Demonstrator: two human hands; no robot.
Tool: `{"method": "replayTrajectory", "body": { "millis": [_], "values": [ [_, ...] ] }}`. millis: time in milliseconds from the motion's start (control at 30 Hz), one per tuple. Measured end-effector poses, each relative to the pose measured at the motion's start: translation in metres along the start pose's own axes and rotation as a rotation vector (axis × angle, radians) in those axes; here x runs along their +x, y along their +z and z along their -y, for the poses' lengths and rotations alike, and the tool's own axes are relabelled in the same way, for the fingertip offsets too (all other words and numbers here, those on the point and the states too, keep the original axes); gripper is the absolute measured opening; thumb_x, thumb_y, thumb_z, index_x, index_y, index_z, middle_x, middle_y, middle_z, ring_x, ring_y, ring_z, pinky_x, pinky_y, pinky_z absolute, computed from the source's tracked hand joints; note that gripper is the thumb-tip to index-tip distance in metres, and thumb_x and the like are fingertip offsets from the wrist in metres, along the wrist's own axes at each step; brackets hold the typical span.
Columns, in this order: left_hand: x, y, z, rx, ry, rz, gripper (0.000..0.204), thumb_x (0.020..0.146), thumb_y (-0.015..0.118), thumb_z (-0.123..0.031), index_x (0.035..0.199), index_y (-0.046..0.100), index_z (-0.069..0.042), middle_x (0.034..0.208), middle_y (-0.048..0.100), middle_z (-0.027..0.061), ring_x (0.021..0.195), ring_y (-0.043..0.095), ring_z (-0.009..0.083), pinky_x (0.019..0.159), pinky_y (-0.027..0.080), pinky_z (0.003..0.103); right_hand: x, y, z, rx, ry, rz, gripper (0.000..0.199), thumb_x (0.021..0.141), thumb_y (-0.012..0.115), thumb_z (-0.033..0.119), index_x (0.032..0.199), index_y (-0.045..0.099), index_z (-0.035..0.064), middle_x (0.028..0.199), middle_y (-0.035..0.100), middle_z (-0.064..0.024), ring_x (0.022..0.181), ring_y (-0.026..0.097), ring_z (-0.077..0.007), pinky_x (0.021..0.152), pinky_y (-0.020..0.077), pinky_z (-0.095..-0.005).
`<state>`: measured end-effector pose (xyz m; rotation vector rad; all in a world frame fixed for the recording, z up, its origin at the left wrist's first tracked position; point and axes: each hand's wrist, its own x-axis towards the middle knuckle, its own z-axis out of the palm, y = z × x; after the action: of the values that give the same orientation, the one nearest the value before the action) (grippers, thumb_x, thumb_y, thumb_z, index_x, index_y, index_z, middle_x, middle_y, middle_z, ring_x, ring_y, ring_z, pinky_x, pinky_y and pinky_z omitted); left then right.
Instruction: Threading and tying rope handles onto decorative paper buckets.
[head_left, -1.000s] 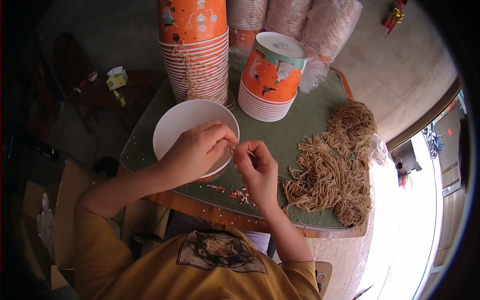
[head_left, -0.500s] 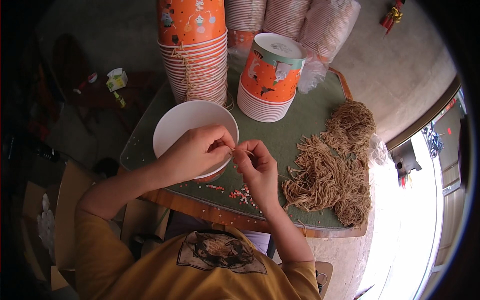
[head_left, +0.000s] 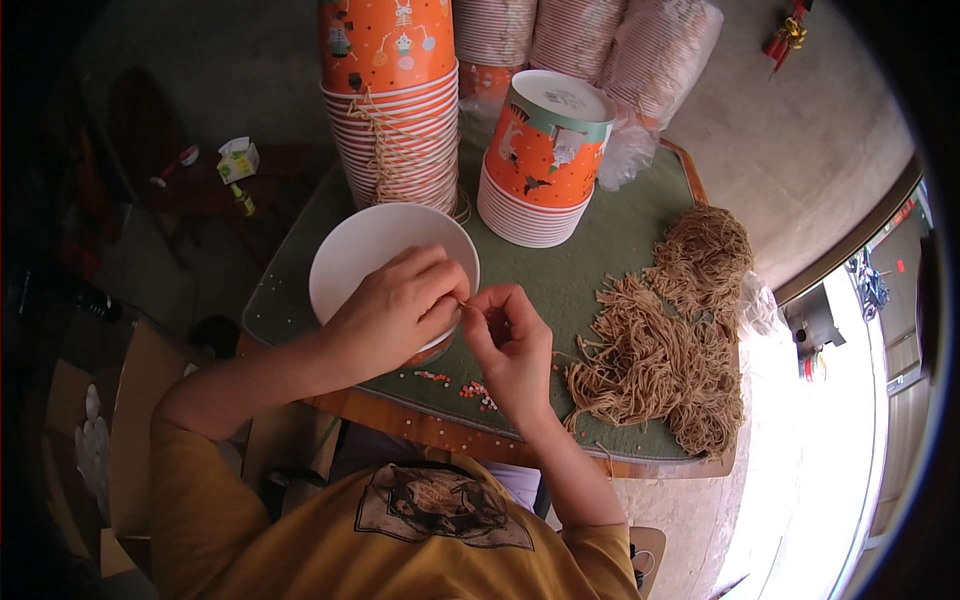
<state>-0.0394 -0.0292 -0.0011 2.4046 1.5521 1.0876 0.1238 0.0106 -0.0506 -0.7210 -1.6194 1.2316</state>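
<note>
At the near rim of a white-lined paper bucket (head_left: pixel 365 245), my two hands meet, fingertips pinched close together. My left hand (head_left: pixel 405 300) lies partly over the bucket's opening, its fingers closed on a thin tan cord. Just right of it, my right hand (head_left: pixel 512 345) pinches the same cord (head_left: pixel 461 303), of which only a short bit shows between the fingertips. Small orange and white beads (head_left: pixel 480 394) are scattered on the green cloth below my hands. To the right lies a big heap of tan cords (head_left: pixel 640 360).
A tall stack of orange paper buckets (head_left: pixel 392 140) with cords hanging down it stands behind the bucket. Beside it is a shorter upside-down stack (head_left: pixel 545 160). Plastic-wrapped stacks (head_left: pixel 660 60) line the back. Open cardboard boxes (head_left: pixel 150 430) stand at lower left, below the table's wooden edge (head_left: pixel 420 425).
My right hand has shifted slightly left and its fingers have curled a little more. My left hand has turned slightly over the rim. Both still pinch the cord.
</note>
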Motion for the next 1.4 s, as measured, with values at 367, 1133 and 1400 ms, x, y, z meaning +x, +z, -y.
{"method": "replayTrajectory", "body": {
  "millis": [367,1133,1400],
  "values": [
    [-0.002,0.001,-0.008,-0.337,-0.299,-0.005,0.010,0.085,0.058,0.005,0.091,0.057,-0.002,0.087,0.057,0.0036,0.078,0.058,0.0113,0.069,0.048,0.026,-0.003,0.003,0.006,-0.263,-0.211,-0.036,0.010,0.086,0.067,0.004,0.089,0.058,0.0035,0.070,0.056,0.0010,0.058,0.049,-0.0029,0.055,0.0425,-0.0196],
    [0.001,0.007,-0.006,-0.456,-0.293,0.012,0.032,0.086,0.060,0.005,0.110,0.040,-0.003,0.078,0.059,0.0057,0.071,0.061,0.0126,0.064,0.049,0.028,-0.002,-0.006,-0.002,-0.008,0.003,0.007,0.008,0.088,0.064,0.004,0.094,0.059,0.0025,0.085,0.064,-0.0032,0.067,0.060,-0.0077,0.055,0.0470,-0.0220],
    [0.001,0.009,-0.004,-0.342,-0.213,0.006,0.034,0.085,0.059,0.006,0.113,0.041,-0.002,0.080,0.059,0.0064,0.072,0.061,0.0141,0.063,0.050,0.028,0.001,-0.010,0.003,-0.322,-0.259,-0.002,0.011,0.085,0.065,0.003,0.095,0.060,0.0030,0.083,0.065,-0.0098,0.065,0.066,-0.0173,0.057,0.0510,-0.0307]
  ]
}}
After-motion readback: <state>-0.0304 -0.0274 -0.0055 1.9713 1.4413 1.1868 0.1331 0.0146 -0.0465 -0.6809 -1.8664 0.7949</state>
